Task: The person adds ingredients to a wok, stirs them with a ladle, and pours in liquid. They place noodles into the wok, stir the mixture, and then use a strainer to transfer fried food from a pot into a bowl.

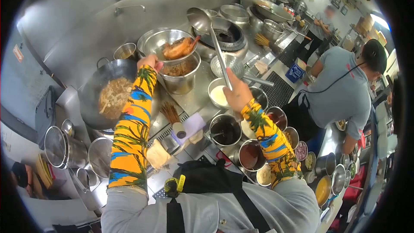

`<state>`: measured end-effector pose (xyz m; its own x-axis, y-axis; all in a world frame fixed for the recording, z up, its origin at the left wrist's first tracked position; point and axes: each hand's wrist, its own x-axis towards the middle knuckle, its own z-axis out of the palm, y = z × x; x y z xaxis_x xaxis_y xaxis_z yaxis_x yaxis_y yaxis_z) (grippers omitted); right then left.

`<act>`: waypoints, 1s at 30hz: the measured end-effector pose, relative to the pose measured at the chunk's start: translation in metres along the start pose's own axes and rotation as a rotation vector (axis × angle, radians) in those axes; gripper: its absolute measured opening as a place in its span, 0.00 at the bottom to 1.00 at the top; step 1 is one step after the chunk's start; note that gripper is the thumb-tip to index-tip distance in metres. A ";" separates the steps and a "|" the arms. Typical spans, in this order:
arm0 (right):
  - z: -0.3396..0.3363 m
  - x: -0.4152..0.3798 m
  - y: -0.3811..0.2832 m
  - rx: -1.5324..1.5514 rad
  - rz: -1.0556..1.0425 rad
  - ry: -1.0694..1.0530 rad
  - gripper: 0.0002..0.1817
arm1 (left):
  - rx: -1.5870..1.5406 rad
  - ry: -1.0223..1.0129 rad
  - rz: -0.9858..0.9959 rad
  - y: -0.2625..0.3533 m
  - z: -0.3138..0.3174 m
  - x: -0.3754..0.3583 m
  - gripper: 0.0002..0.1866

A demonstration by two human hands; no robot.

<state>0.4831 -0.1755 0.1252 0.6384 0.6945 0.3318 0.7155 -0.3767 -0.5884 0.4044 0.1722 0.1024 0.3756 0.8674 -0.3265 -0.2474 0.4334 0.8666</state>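
My left hand [151,62] is closed at the left rim of a steel bowl [156,43] that holds a browned piece of meat [179,48]. That bowl sits above a steel pot [179,82] with brown contents. My right hand [237,92] grips the handle of a long ladle [199,19], its round head raised to the upper left, near the bowl. To the left of my left hand, a large dark wok [88,105] contains brown liquid with pale pieces [115,97]. A perforated strainer [228,65] lies behind the ladle's handle.
Pots of dark sauce [225,130], red sauce [251,156] and white liquid [219,95] stand near my right arm. A bamboo brush [170,113] and a cloth [158,154] lie in front. A co-worker [338,86] bends over the right counter; another person [321,28] stands farther back.
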 end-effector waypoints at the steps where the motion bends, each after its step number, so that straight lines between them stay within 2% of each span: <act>1: -0.002 0.005 0.010 0.147 0.062 -0.061 0.36 | 0.012 -0.020 0.013 0.007 0.004 -0.004 0.11; 3: -0.010 0.011 0.022 0.453 0.194 -0.161 0.36 | 0.027 -0.025 0.038 0.009 0.003 0.008 0.11; 6: -0.005 0.014 0.039 0.507 0.302 -0.273 0.36 | 0.064 -0.049 0.044 0.016 0.004 0.016 0.11; 9: -0.012 0.022 0.027 0.262 0.176 -0.397 0.37 | 0.071 -0.044 0.054 0.026 0.003 0.011 0.11; 10: -0.005 0.024 0.029 -0.017 -0.123 -0.274 0.36 | 0.062 -0.052 0.063 0.028 0.002 0.011 0.11; 14: 0.012 0.031 0.022 -0.488 -0.194 -0.450 0.36 | 0.037 -0.048 0.054 0.037 0.002 0.005 0.10; 17: 0.034 0.025 0.021 -0.816 -0.260 -0.410 0.30 | 0.017 -0.083 0.052 0.040 0.000 0.007 0.11; 18: 0.044 0.022 0.023 -0.814 -0.224 -0.407 0.28 | 0.014 -0.086 0.044 0.038 0.000 0.009 0.11; 21: 0.061 0.028 0.017 -0.892 -0.225 -0.407 0.35 | 0.001 -0.111 0.021 0.037 0.005 0.014 0.11; 22: 0.067 0.030 0.016 -0.911 -0.256 -0.384 0.33 | 0.005 -0.125 0.017 0.036 0.006 0.017 0.11; 25: 0.084 0.047 0.009 -0.841 -0.158 -0.424 0.30 | 0.013 -0.139 0.011 0.038 0.011 0.023 0.11; 26: 0.076 0.054 0.004 -0.693 -0.211 -0.450 0.26 | 0.009 -0.145 0.024 0.034 0.009 0.021 0.11; 28: 0.091 0.103 0.033 -0.689 -0.423 -0.812 0.25 | 0.008 -0.162 0.024 0.035 0.008 0.017 0.11; 29: 0.086 0.120 0.023 -0.579 -0.342 -0.905 0.20 | 0.008 -0.158 0.014 0.037 0.008 0.014 0.11; 30: 0.081 0.133 0.013 -0.407 -0.133 -0.944 0.16 | 0.009 -0.153 0.005 0.039 0.007 0.010 0.11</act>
<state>0.5541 -0.0384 0.1020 0.1910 0.8771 -0.4408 0.9176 -0.3190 -0.2370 0.4047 0.1958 0.1359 0.5065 0.8217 -0.2612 -0.2423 0.4263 0.8715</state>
